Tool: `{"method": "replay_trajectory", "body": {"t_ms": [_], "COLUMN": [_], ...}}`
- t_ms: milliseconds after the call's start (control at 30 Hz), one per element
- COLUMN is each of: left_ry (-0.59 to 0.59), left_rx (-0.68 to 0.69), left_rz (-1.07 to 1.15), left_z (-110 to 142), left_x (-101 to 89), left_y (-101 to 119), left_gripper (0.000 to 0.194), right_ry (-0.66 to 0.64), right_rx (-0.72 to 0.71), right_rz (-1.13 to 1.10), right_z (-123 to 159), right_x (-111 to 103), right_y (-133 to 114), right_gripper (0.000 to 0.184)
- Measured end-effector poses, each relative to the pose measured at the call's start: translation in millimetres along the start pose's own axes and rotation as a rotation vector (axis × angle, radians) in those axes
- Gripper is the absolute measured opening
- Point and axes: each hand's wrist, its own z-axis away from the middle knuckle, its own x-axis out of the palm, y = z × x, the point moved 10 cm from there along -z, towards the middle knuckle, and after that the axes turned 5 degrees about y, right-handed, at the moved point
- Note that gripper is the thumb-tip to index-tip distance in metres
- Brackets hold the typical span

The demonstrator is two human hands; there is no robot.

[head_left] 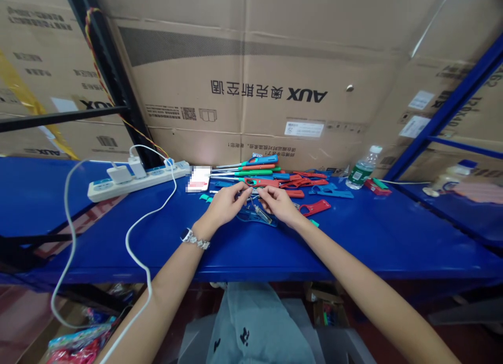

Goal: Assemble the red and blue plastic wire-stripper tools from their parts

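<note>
Over the blue tabletop my left hand (228,202) and my right hand (280,202) nearly meet, each with thumb and fingers pinched together. What sits between the fingertips is too small to make out. Just below them is a clear lighter fuel tank (262,214) with thin metal parts, and under it a blue plastic lighter shell (251,217). Right behind the hands lie several long-necked gas lighters, among them a green one (255,172) and a red one (261,183). A loose red shell half (315,207) lies to the right of my right hand.
A white power strip (137,180) with chargers and a trailing cable lies at left, beside a phone (199,179). Blue shell pieces (332,190), a water bottle (364,167) and a small red box (378,186) are at right. A large carton (243,65) stands behind.
</note>
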Motion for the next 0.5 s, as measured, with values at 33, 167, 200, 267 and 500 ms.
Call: {"method": "replay_trajectory", "body": {"t_ms": [33, 167, 200, 267, 500], "left_ry": [-0.007, -0.013, -0.005, 0.024, 0.065], "left_rx": [0.003, 0.012, 0.019, 0.03, 0.063], "left_rz": [0.004, 0.024, 0.034, 0.054, 0.092], "left_z": [0, -1, -1, -2, 0], "left_x": [0.3, -0.8, -2.0, -5.9, -11.5], "left_y": [0, -1, -1, -1, 3], "left_gripper": [0.035, 0.04, 0.04, 0.04, 0.038], "right_ry": [0.001, -0.007, -0.017, -0.035, -0.05], "right_rx": [-0.005, 0.052, 0.083, 0.134, 0.08], "right_rz": [0.004, -0.023, -0.046, -0.085, -0.131], "right_z": [0, 1, 2, 3, 5], "right_x": [0, -2, -2, -3, -5], "right_y": [0, 6, 9, 13, 2], "right_gripper": [0.065, 0.06, 0.059, 0.057, 0.055]}}
